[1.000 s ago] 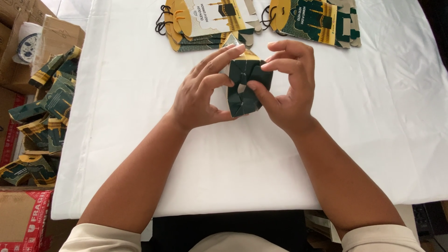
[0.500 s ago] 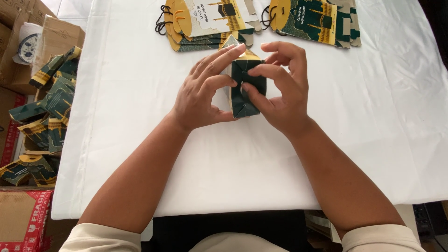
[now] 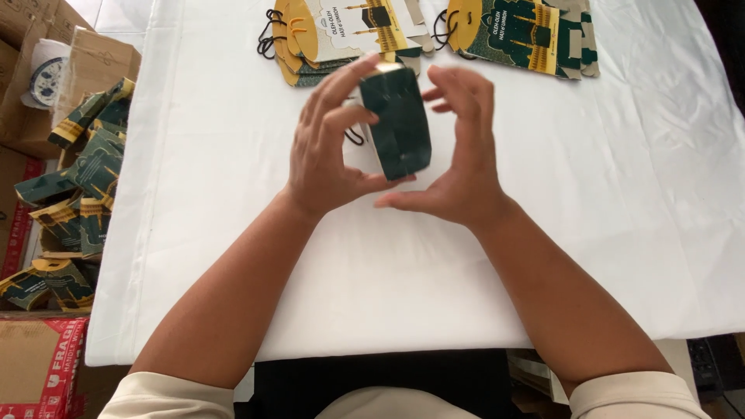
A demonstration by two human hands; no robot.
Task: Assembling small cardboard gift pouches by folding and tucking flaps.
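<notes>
The left hand [image 3: 326, 147] grips a small dark green paper box [image 3: 397, 122], folded into shape, with its fingers curled over the top edge and its thumb pressed under the lower corner; the box stands tilted above the tabletop [image 3: 233, 233], which is draped in a white cloth. The right hand [image 3: 462, 159] sits just beside the box on its far side, fingers spread and apart, palm turned toward the green face; whether its fingertips touch the box cannot be told, and it clasps nothing. A thin black cord [image 3: 355, 137] hangs from the box near the left thumb.

Beyond the left hand's fingertips lies a stack of flat unfolded boxes [image 3: 341, 35], yellow, white and green, with black cord loops at their left end; beyond the right hand lies a second flat stack [image 3: 520, 31], mostly green with yellow trim. Both stacks rest on the cloth, well apart from the held box.

Off the tabletop's edge, out past the left forearm, a heap of folded green and gold boxes [image 3: 74, 202] is piled; what carries them is not clear. Further out from that heap stands an open brown cardboard carton [image 3: 97, 66] with a roll of tape [image 3: 48, 77] beside it; what the carton holds is hidden. Nearer the left elbow, a red printed carton [image 3: 39, 365] sits below the heap.
</notes>
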